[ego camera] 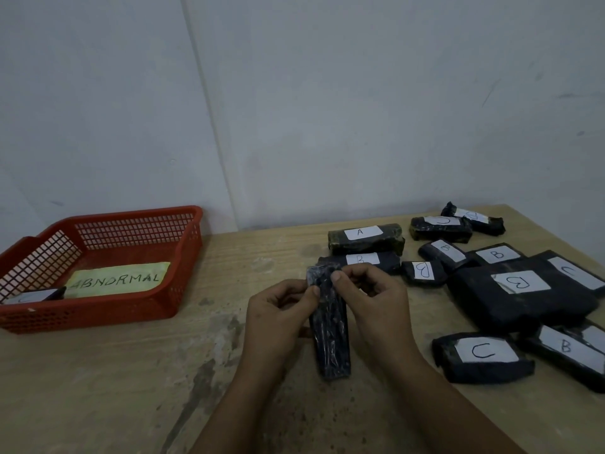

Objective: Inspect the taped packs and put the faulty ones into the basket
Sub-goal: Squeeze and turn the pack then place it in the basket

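Held pack (330, 335): long axis runs near-to-far, clear of the worktop (114, 388) between both hands. Left hand (278, 317) and right hand (376, 303) each pinch the far end, thumbs on top. Black glossy wrap, crinkled, slim oblong; no label visible on the upper face. Right: loose heap of labelled packs (520, 290), matte black with white lettered tags. Far left: red mesh basket (183, 257), well apart; reached soonest by the left hand if judged faulty.

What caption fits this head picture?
Both hands, left hand and right hand, grip a black taped pack beside the red plastic basket.
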Demonstrator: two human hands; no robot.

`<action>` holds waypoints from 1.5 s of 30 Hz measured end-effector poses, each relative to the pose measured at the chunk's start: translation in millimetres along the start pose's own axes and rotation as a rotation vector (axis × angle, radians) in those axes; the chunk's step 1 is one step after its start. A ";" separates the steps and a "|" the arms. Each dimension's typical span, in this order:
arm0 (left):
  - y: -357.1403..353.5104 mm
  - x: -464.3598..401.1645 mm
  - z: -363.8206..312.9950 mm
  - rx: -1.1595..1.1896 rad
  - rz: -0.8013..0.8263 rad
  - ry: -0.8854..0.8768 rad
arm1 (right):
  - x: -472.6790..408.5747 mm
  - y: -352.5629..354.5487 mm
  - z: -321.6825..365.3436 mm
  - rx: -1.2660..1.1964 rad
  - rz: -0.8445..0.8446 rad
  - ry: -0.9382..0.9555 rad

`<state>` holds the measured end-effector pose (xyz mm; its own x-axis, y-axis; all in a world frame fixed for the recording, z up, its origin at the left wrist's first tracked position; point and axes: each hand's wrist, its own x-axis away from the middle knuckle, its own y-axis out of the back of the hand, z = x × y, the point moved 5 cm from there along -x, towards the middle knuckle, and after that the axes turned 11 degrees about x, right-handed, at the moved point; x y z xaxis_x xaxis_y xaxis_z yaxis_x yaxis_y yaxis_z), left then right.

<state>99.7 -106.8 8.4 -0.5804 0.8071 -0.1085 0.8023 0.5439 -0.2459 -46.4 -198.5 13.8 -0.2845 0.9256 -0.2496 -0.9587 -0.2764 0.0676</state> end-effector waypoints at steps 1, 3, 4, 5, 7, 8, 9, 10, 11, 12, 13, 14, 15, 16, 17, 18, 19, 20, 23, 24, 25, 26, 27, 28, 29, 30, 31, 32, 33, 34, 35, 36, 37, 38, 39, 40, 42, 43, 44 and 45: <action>0.0 0.3 -0.6 0.003 -0.002 -0.001 | -0.1 0.3 -0.1 0.001 -0.005 0.003; -0.1 1.2 -2.1 0.016 -0.005 -0.001 | 0.4 -0.7 0.1 0.002 0.000 0.006; -0.2 1.8 -2.4 0.022 -0.007 -0.003 | 0.6 -1.3 0.9 0.005 0.006 0.009; -0.8 2.4 -3.0 0.028 -0.008 -0.006 | 0.3 -1.7 1.1 0.010 0.013 0.012; -2.7 3.2 -3.6 0.053 0.002 -0.019 | 0.2 -2.1 2.3 0.013 0.019 0.017; -4.3 3.8 -4.5 0.063 0.013 -0.035 | 0.4 -2.2 3.4 0.014 0.021 0.018; -4.9 3.9 -6.0 0.054 0.018 -0.068 | 0.9 -1.6 5.6 0.020 0.020 0.029; -4.6 3.6 -8.1 0.028 0.019 -0.115 | 1.4 -0.8 8.8 0.039 0.009 0.052; -3.4 3.3 -10.0 -0.002 0.010 -0.160 | 2.2 0.8 12.8 0.074 -0.017 0.090; -2.0 2.7 -11.8 -0.033 -0.006 -0.193 | 2.7 3.3 16.5 0.104 -0.047 0.121; -0.3 2.0 -13.6 -0.073 -0.021 -0.223 | 2.5 5.6 18.5 0.108 -0.073 0.141; 0.4 1.2 -14.5 -0.109 -0.024 -0.252 | 2.8 7.2 19.9 0.078 -0.081 0.143; 0.0 1.1 -14.3 -0.128 -0.015 -0.279 | 2.8 7.4 19.5 0.038 -0.073 0.129; -0.5 1.6 -12.5 -0.123 -0.003 -0.293 | 3.3 6.2 19.8 0.001 -0.054 0.110; -1.3 2.5 -10.4 -0.098 0.005 -0.286 | 3.7 4.3 19.6 -0.023 -0.038 0.094; -3.1 3.6 -8.6 -0.072 0.011 -0.265 | 4.4 1.8 20.3 -0.044 -0.024 0.082; -4.7 4.3 -6.6 -0.065 0.015 -0.250 | 5.0 -0.3 20.0 -0.068 -0.015 0.072; -6.3 4.9 -4.6 -0.072 0.024 -0.240 | 5.6 -2.0 19.8 -0.092 -0.011 0.058; -8.5 4.4 -1.2 -0.174 0.049 -0.207 | 5.2 -1.8 16.2 -0.105 -0.009 0.023; -8.7 4.6 -1.5 -0.197 0.060 -0.204 | 4.6 -0.9 14.2 -0.090 0.002 0.018; -8.6 4.9 -2.1 -0.205 0.068 -0.212 | 3.7 -0.4 12.4 -0.077 0.014 0.012; -9.0 5.4 -4.0 -0.194 0.065 -0.220 | 3.4 -0.6 11.2 -0.073 0.026 0.005; -8.2 5.6 -5.9 -0.189 0.048 -0.242 | 3.1 -1.5 10.0 -0.078 0.037 -0.001; -7.9 6.4 -9.0 -0.188 0.022 -0.256 | 3.1 -3.2 9.3 -0.080 0.049 -0.004; -7.2 7.3 -10.8 -0.213 -0.007 -0.268 | 3.4 -5.2 8.0 -0.071 0.062 -0.002; -5.7 7.3 -11.2 -0.242 -0.039 -0.266 | 4.1 -7.5 6.6 -0.053 0.073 -0.004; -3.5 6.0 -10.4 -0.275 -0.061 -0.263 | 4.5 -9.7 4.6 -0.035 0.085 -0.011; -1.3 4.6 -8.7 -0.290 -0.071 -0.257 | 4.7 -11.5 2.6 -0.023 0.097 -0.022; 0.4 3.8 -6.5 -0.287 -0.065 -0.254 | 4.3 -12.8 0.3 -0.010 0.106 -0.032; 1.9 3.5 -4.8 -0.283 -0.061 -0.250 | 4.0 -13.6 -1.0 0.003 0.114 -0.039; 2.9 2.9 -3.2 -0.280 -0.052 -0.253 | 3.6 -14.0 -1.9 0.017 0.118 -0.044; 3.1 2.6 -3.0 -0.295 -0.050 -0.261 | 3.5 -14.4 -1.9 0.026 0.121 -0.047; 2.8 3.0 -2.4 -0.316 -0.047 -0.273 | 3.5 -14.5 -2.0 0.034 0.123 -0.046; 1.4 3.7 -2.3 -0.337 -0.047 -0.285 | 3.6 -14.3 -2.4 0.045 0.125 -0.046; 0.1 4.7 -2.1 -0.350 -0.048 -0.294 | 3.6 -14.2 -2.9 0.061 0.131 -0.044; -0.7 5.3 -1.9 -0.355 -0.047 -0.297 | 3.4 -14.2 -3.9 0.079 0.137 -0.045; -1.6 5.3 -0.1 -0.376 -0.036 -0.294 | 2.6 -13.6 -6.5 0.116 0.148 -0.055; -2.0 4.5 1.9 -0.388 -0.028 -0.285 | 2.0 -12.7 -7.8 0.133 0.145 -0.064; -2.6 3.9 3.3 -0.397 -0.014 -0.277 | 1.3 -11.5 -7.9 0.144 0.135 -0.070; -3.2 2.8 5.3 -0.409 0.004 -0.269 | 0.6 -10.1 -7.8 0.146 0.120 -0.070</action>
<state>94.7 -107.5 3.8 -0.5491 0.7507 -0.3674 0.7624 0.6300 0.1477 -36.8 -197.2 5.4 -0.3913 0.9056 -0.1636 -0.9073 -0.3498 0.2334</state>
